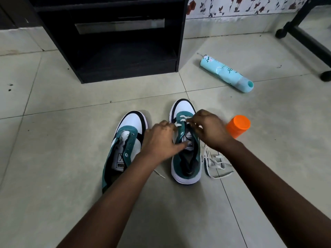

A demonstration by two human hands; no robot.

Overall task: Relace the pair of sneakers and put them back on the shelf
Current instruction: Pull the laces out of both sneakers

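Right sneaker (186, 145) is sitting on the floor (71, 176) at frame centre, toe toward 12 o'clock, with only the lowest eyelets carrying lace (182, 120). Right hand (209, 129) is pinching the lace at the toe-end eyelets; left hand (159, 138) is resting on the shoe's left flank, fingertips curling onto the lace end while the thumb is pressing near the tongue label. Left sneaker (123, 149) is lying just beside it at 9 o'clock, no lace showing in its eyelets. Risks as I'm reading it: lace ends coming out uneven if one side is pulled harder, an eyelet getting skipped since the hands are covering the row, or the tongue bunching under the crossings. Loose lace (215, 165) is piling at 4 o'clock, touching the shoe's side, and could be tangling or snagging under the forearm; whether it's one lace or two, can't tell. Orange-capped container (238, 126) is standing near the right wrist at 3 o'clock, easy to knock over. Teal bottle (225, 72) is lying at 1 o'clock, well apart. Black shelf (114, 42) is standing at 11 o'clock, bottom bay open, nothing blocking the route.
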